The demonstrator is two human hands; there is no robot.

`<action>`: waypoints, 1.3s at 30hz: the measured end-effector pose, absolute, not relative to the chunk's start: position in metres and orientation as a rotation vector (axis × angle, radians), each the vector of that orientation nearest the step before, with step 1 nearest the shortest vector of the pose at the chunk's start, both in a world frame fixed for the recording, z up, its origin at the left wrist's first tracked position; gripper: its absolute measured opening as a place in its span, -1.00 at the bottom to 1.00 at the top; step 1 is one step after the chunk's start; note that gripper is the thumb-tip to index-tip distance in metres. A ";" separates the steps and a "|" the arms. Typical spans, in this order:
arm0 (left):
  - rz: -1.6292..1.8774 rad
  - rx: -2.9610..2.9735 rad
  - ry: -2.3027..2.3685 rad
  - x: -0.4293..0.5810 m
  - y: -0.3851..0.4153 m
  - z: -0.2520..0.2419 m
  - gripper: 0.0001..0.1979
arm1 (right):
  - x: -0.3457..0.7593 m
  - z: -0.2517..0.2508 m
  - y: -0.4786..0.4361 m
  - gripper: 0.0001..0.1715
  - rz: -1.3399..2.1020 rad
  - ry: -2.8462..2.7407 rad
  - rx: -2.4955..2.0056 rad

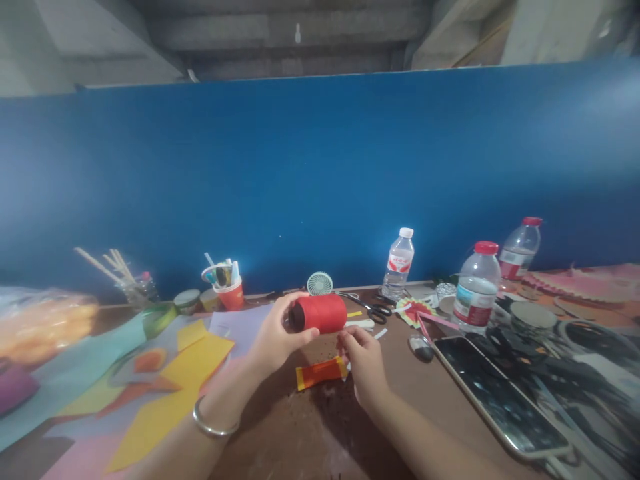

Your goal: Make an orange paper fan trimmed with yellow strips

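A spool of red thread (pixel 324 314) lies sideways in my left hand (pixel 281 333), whose fingers and thumb close round its dark left end. My right hand (pixel 364 363) is just below the spool's right end, thumb and forefinger pinched together; what they hold is too small to make out. Under the spool, an orange piece with yellow edges (pixel 320 373) lies on the brown table (pixel 295 440), its right end beside my right fingers. Black scissors (pixel 377 312) rest behind my right hand.
Coloured paper sheets (pixel 200 363) cover the left side. A phone (pixel 500 393), a computer mouse (pixel 421 348) and cables are at the right. Water bottles (pixel 399 265), a small green fan (pixel 320 284) and a red cup (pixel 231 293) stand along the blue partition (pixel 300 167).
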State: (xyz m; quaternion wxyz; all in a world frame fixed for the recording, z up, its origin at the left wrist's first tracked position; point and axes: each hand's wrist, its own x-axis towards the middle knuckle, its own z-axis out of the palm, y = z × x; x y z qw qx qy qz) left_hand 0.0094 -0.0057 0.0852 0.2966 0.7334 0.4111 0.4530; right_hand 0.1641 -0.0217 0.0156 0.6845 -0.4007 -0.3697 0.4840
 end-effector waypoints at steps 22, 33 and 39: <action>1.318 1.411 0.808 0.010 -0.006 0.087 -0.53 | 0.164 0.008 -0.015 -0.82 1.102 -0.729 -0.873; 0.919 1.460 0.618 -0.027 -0.001 0.109 -0.15 | 0.191 0.011 0.011 -0.83 1.155 -0.409 -0.777; 1.293 1.602 1.245 -0.050 0.030 0.097 -0.23 | 0.217 0.038 0.016 -0.93 1.119 -0.476 -0.683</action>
